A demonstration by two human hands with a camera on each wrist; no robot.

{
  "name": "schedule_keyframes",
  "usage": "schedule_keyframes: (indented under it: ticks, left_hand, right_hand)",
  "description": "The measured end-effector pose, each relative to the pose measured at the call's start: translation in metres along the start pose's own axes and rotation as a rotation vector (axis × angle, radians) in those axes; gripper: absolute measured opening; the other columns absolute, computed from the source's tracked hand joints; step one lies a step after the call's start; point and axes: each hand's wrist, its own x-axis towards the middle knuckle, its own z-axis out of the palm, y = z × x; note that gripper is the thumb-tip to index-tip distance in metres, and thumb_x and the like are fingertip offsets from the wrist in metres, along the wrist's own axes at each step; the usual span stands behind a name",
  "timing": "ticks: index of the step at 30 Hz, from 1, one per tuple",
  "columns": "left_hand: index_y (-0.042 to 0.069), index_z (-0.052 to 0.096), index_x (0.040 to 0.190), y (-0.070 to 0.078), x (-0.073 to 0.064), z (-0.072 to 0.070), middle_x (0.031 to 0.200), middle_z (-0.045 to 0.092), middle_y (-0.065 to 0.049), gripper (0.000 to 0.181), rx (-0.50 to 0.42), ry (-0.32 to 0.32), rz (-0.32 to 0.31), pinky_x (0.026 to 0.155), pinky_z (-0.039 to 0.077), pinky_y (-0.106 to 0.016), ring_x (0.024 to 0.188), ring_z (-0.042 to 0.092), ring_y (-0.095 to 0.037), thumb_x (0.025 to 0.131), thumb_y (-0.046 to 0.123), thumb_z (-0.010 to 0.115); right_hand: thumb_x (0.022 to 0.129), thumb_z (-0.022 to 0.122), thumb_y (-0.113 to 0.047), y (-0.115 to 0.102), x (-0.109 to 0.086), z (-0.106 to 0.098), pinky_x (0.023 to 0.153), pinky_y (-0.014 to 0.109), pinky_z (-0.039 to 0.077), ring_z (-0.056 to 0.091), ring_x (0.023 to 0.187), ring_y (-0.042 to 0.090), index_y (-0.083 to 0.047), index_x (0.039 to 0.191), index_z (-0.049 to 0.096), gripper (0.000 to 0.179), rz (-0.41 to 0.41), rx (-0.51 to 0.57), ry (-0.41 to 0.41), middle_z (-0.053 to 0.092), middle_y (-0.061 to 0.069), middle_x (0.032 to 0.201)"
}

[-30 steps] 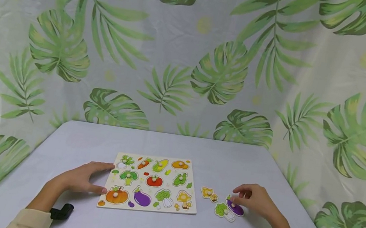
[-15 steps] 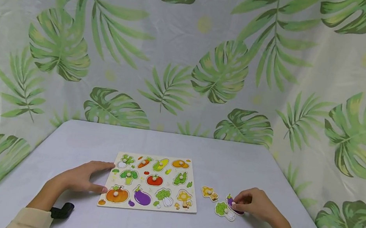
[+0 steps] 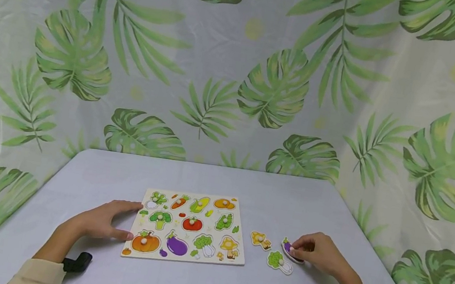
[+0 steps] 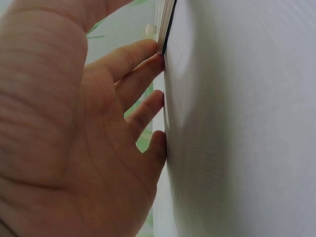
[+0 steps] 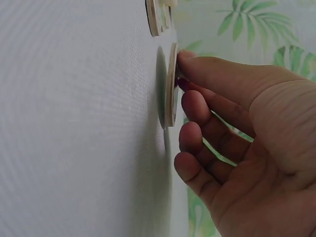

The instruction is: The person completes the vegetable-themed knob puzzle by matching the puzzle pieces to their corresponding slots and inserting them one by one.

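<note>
My right hand (image 3: 318,252) pinches the eggplant puzzle piece (image 3: 287,248) between thumb and fingers. The right wrist view shows that piece (image 5: 171,89) edge-on, a little off the cloth, with its shadow beside it. Just left of it lie the mushroom piece (image 3: 259,239) and the leafy green vegetable piece (image 3: 279,262), both with knobs. My left hand (image 3: 103,220) rests at the left edge of the wooden vegetable puzzle board (image 3: 207,230), thumb and index finger spread along it. In the left wrist view its fingers (image 4: 140,111) are extended, with tips at the board's edge.
Several knobbed pieces sit in the board, among them the pumpkin (image 3: 145,242) and tomato (image 3: 192,224). Its eggplant, leafy green and mushroom pictures show no knobs. A white cloth covers the table (image 3: 117,169); a leaf-patterned curtain (image 3: 223,53) hangs behind and at both sides.
My right hand has closed its fingers on the eggplant piece and raised it slightly, tilted and apart from the leafy green piece. My left hand and the board have stayed still.
</note>
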Motion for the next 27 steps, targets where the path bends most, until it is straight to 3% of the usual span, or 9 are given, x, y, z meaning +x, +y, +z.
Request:
schedule_keyframes:
  ticks: [15, 27]
  left_hand:
    - [0.018, 0.046, 0.156, 0.001, 0.0, 0.0, 0.161, 0.043, -0.019, 0.091, 0.013, -0.001, -0.001, 0.115, 0.03, -0.076, 0.148, 0.035, -0.05, 0.081, 0.057, 0.079]
    - [0.017, 0.045, 0.156, 0.003, -0.002, -0.002, 0.162, 0.041, -0.02, 0.091, -0.017, -0.012, -0.012, 0.114, 0.028, -0.077, 0.149, 0.033, -0.052, 0.081, 0.056, 0.079]
  right_hand:
    - [0.091, 0.08, -0.03, -0.012, 0.007, -0.001, 0.062, 0.022, 0.045, 0.053, 0.074, 0.011, -0.02, 0.096, 0.08, 0.011, 0.018, -0.034, 0.085, 0.068, -0.007, 0.083]
    - [0.091, 0.08, -0.028, -0.032, 0.019, 0.001, 0.061, 0.023, 0.046, 0.053, 0.075, 0.014, -0.019, 0.096, 0.08, 0.01, -0.019, -0.029, 0.088, 0.068, -0.007, 0.082]
